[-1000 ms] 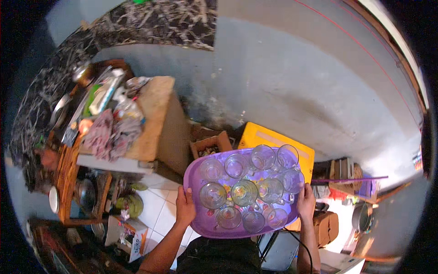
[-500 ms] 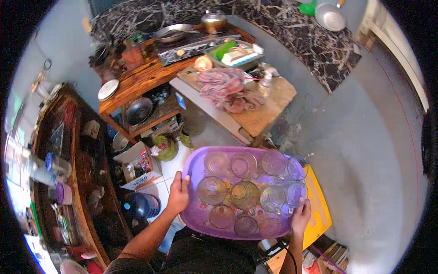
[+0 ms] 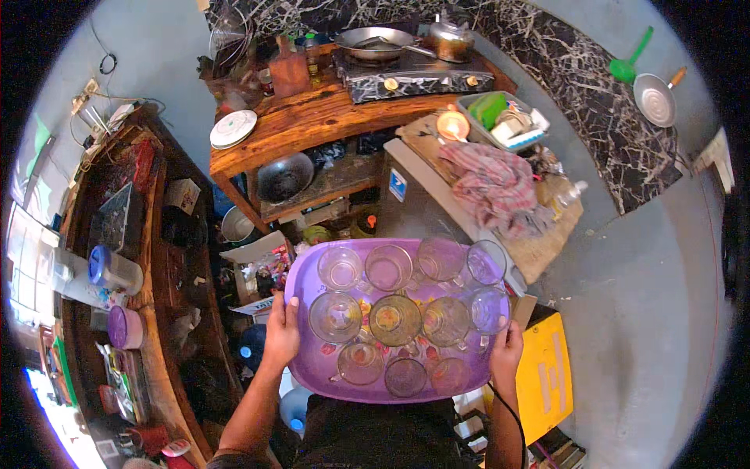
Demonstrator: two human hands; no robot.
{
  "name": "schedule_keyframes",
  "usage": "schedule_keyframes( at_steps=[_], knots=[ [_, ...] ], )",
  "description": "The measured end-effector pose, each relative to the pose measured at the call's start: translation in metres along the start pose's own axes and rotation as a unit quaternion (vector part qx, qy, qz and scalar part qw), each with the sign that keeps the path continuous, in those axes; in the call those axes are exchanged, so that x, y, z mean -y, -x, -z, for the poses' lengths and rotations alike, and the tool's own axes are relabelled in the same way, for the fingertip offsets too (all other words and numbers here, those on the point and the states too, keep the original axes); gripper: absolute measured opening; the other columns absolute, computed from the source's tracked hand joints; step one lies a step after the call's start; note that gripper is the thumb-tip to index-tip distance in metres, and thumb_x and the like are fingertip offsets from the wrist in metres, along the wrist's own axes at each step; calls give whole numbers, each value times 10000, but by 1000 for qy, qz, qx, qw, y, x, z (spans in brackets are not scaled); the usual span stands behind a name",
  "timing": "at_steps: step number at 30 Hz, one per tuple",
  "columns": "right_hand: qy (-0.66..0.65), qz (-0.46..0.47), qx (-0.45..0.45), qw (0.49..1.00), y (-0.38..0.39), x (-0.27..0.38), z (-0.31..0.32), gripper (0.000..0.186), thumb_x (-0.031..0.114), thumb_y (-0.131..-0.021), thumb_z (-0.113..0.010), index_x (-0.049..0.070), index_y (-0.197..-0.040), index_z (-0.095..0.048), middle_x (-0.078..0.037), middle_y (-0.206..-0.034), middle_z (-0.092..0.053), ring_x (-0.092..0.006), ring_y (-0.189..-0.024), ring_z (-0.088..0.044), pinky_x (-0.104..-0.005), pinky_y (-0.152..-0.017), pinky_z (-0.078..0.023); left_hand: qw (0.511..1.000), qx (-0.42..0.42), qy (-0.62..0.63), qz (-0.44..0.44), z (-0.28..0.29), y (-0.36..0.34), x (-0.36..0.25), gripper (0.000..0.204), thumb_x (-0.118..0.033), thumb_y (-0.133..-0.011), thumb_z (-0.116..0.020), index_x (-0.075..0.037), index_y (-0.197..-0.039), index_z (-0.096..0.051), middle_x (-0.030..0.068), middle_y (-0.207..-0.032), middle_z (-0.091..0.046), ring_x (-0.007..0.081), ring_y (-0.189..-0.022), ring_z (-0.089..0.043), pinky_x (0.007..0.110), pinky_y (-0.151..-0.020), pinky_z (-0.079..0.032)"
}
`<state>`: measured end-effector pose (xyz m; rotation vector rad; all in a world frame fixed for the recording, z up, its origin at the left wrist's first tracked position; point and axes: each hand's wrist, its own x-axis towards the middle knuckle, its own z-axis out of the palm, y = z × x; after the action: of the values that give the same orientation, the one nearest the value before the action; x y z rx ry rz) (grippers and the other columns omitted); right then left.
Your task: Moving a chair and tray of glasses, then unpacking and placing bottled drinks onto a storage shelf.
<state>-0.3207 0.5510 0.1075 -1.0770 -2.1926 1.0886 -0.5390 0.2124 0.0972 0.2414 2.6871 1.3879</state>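
Eleven clear glass mugs (image 3: 395, 320) stand in rows on a purple plastic tray (image 3: 316, 360); loading looks done and the tray is held up, while setting it down appears undone, the wooden table (image 3: 301, 117) lying beyond its far rim. It sits between the hands: left hand (image 3: 282, 334) and right hand (image 3: 506, 352) each clasp one end, thumbs above, other fingers curled mostly out of sight underneath.

Left hand (image 3: 282, 327) grips one end of the purple tray (image 3: 312, 366) | right hand (image 3: 506, 352) has the other | and it's loaded, three rows of glass mugs (image 3: 395, 320)! | beyond, pan (image 3: 379, 37) and kettle (image 3: 451, 41) sit on the stove (image 3: 422, 84) | crumpled checked cloth (image 3: 496, 184) lies to the right
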Motion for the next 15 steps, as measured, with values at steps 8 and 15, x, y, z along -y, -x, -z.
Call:
schedule_keyframes(
  at_steps=[8, 15],
  knots=[
    [64, 2, 36, 997, -47, 67, -109, 292, 240, -1019, -499, 0, -852, -496, -126, -713, -455, -187, -690, -443, -364, -656, -422, 997, -25, 40, 58, 70, -89, 26, 301, -249, -1045, -441, 27, -1142, -513, 191, -988, -620, 241, -899, -575, 375, -843, -460],
    [-31, 60, 62, 996, -94, 110, -185, 366, 303, -1024, -497, -4, -826, -471, -127, -711, -447, -199, -691, -417, -374, -657, -406, 993, -110, 32, 28, 93, -153, 75, 352, -257, -1037, -447, 40, -1211, -516, 246, -1100, -637, 326, -1016, -613, 390, -897, -455]
  ],
)
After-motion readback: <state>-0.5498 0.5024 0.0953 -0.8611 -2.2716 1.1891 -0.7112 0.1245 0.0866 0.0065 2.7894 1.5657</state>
